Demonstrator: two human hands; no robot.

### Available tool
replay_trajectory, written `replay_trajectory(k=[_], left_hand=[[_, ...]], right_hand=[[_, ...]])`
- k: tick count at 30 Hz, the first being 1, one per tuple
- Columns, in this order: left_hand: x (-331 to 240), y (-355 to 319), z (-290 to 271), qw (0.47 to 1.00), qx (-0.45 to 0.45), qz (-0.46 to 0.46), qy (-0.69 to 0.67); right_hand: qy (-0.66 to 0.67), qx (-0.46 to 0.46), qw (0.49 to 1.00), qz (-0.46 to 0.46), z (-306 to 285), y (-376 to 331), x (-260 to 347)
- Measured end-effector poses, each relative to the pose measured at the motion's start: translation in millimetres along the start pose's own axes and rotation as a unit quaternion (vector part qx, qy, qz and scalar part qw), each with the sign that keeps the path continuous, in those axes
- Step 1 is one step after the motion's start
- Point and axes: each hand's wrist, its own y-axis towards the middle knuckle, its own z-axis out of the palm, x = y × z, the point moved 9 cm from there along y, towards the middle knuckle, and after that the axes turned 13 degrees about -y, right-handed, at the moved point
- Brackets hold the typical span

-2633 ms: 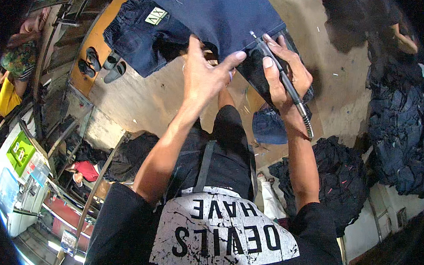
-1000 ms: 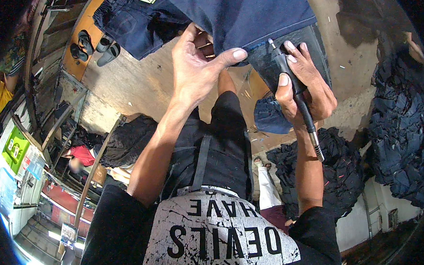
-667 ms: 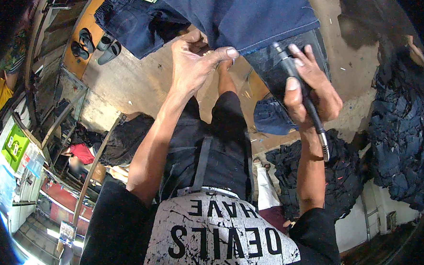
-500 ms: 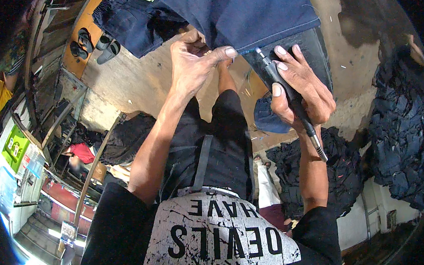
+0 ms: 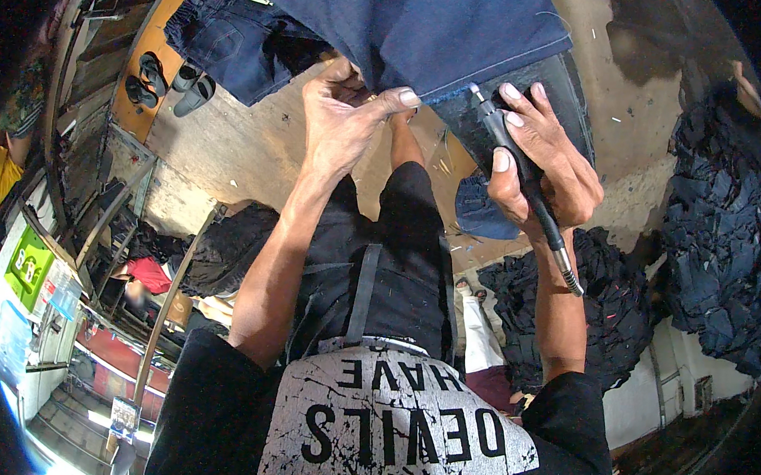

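Note:
A dark blue denim garment (image 5: 468, 36) is spread at the top, its stitched hem lying over a dark flat board (image 5: 575, 97). My left hand (image 5: 339, 119) grips the hem's near corner, thumb stretched along the top and the other fingers partly hidden below. In my right hand (image 5: 557, 156) is a black rotary grinding handpiece (image 5: 494, 121), held like a pen. Its pale tip touches or nearly touches the hem edge, beside a scuffed, lighter blue strip (image 5: 446, 96). From the handpiece's rear, a springy metal sleeve (image 5: 564, 263) runs down past my wrist.
Another pair of dark jeans (image 5: 236, 45) lies to the left of the garment. Sandals (image 5: 152, 75) sit on an orange board. Dark cloth heaps (image 5: 713, 220) stand at the right and beside my right forearm. A small blue denim piece (image 5: 483, 210) lies below the board.
The handpiece tip has moved slightly right along the hem, and more of the scuffed strip shows. The denim has shifted a little to the left. My left hand still grips the corner.

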Motion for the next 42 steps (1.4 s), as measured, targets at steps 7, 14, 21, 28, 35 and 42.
replay_trajectory(k=[7,14,21,28,35,42], left_hand=[[-3.5,-0.7,4.4,0.999,0.001,-0.002,-0.032],[-1.1,2.5,2.8,0.999,0.019,0.023,-0.034],[7.8,7.0,1.8,0.997,0.015,0.034,-0.068],[3.0,6.3,1.2,0.998,0.024,0.047,-0.044],[7.4,7.0,1.2,1.0,0.012,0.023,-0.015],[7.5,6.9,0.7,1.0,0.016,0.017,-0.012]], right_hand=[[0.0,-0.017,1.0,0.005,-3.2,-1.2,-4.1],[-0.004,-0.028,0.999,0.019,-7.0,-2.1,-7.8],[-0.003,-0.028,0.999,0.02,-7.5,-2.1,-8.5],[0.01,0.001,1.0,0.004,-1.2,-1.6,-2.7],[0.006,-0.021,1.0,0.021,-6.1,-2.0,-5.3],[-0.033,-0.026,0.995,0.087,-15.7,-2.6,-8.8]])
